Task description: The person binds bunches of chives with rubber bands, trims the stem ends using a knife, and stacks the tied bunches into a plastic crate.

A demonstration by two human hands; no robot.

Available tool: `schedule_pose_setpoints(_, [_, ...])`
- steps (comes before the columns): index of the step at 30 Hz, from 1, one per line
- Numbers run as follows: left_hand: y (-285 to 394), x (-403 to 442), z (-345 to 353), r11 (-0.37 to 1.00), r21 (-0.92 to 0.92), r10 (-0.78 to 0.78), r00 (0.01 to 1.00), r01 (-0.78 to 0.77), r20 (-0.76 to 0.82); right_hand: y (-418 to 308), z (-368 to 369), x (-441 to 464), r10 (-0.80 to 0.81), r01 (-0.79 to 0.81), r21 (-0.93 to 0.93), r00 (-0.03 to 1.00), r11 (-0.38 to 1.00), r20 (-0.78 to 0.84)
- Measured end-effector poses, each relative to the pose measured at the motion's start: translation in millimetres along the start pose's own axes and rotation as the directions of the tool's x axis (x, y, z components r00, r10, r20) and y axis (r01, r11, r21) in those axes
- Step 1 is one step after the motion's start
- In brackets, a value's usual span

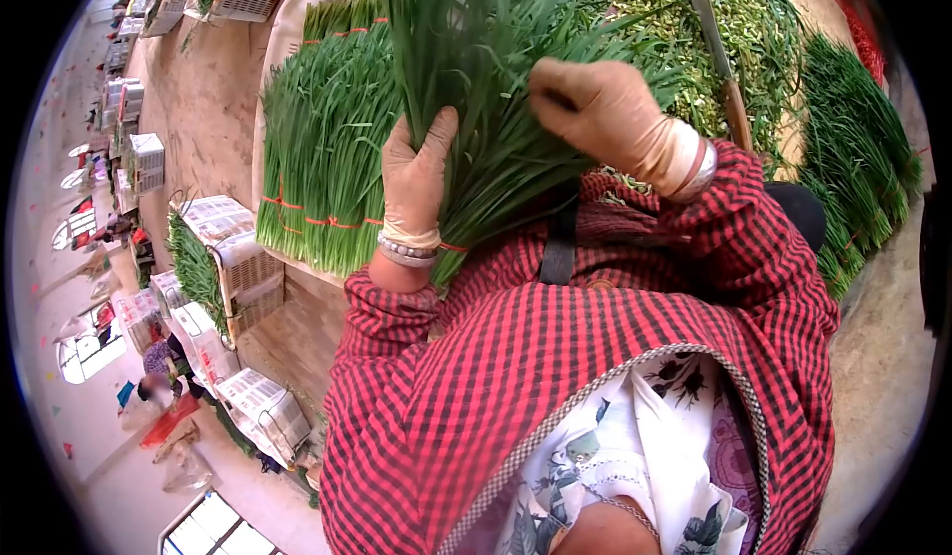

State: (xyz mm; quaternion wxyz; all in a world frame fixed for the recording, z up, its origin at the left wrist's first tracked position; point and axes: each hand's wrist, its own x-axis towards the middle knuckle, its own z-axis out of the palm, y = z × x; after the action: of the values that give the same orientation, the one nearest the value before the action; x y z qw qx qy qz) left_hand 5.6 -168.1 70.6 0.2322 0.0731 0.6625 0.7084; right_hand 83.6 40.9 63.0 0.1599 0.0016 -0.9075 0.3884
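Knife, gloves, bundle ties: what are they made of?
Knife: blade looks like dull grey metal; smooth brown handle, probably wood. Gloves: thin, matte, wrinkled at the wrists; likely latex or similar. Bundle ties: narrow, bright orange-red bands, finish unclear; rubber or plastic, can't tell.

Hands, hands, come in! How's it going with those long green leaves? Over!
Left grip closed on green leaf bunch. Right grip curled, unclear if holding anything. Knife lying on trimmings to the right, seemingly out of the way.
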Motion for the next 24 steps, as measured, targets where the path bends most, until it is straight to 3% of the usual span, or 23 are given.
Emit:
schedule_pose_setpoints(2, [0,1,0,0.999,-0.034,-0.014,1.0,0.014,0.011,8,-7,1,0.169,-0.167,0.202,0.986,0.965,0.01])
schedule_pose_setpoints(4, [2,1,1,0.998,-0.037,-0.041,0.999,0.041,-0.002,5,-2,0,0.169,-0.139,0.343,0.984,0.929,-0.058])
schedule_pose_setpoints(5, [2,1,1,0.998,-0.037,-0.042,0.999,0.041,-0.004,1,0,-1,0.168,-0.139,0.345,0.984,0.928,-0.057])
schedule_pose_setpoints(8, [1,1,4,0.999,-0.035,-0.029,0.999,0.029,0.024,-13,6,4,0.063,-0.063,-0.011,0.998,0.998,0.004])
schedule_pose_setpoints(10, [-1,1,3,1.0,-0.014,0.007,1.0,-0.007,0.014,-10,17,5,-0.037,0.047,0.098,0.993,0.994,-0.109])
schedule_pose_setpoints(14, [0,2,-4,1.0,0.008,0.02,0.999,-0.02,-0.046,-3,-8,2,-0.004,0.004,0.171,1.0,0.985,-0.002])
schedule_pose_setpoints(16, [-3,6,-9,0.998,-0.055,0.002,0.998,-0.006,-0.062,25,-18,3,0.078,-0.04,0.186,0.977,0.982,-0.199])
schedule_pose_setpoints(18, [-6,9,-7,0.998,-0.055,0.019,0.997,-0.022,-0.069,34,-28,12,-0.185,0.05,-0.308,0.886,0.95,-0.426])
schedule_pose_setpoints(20, [-7,12,-5,0.998,-0.055,0.033,0.997,-0.037,-0.067,5,-28,12,-0.232,0.107,-0.309,0.886,0.945,-0.402])
schedule_pose_setpoints(22, [-7,13,-3,0.997,-0.06,0.049,0.999,-0.05,-0.025,-33,-18,5,-0.178,0.178,-0.116,0.984,0.977,0.012])
schedule_pose_setpoints(24, [-7,11,-1,0.997,-0.054,0.053,0.998,-0.055,-0.032,-37,8,-1,-0.163,0.166,-0.061,0.985,0.984,0.048])
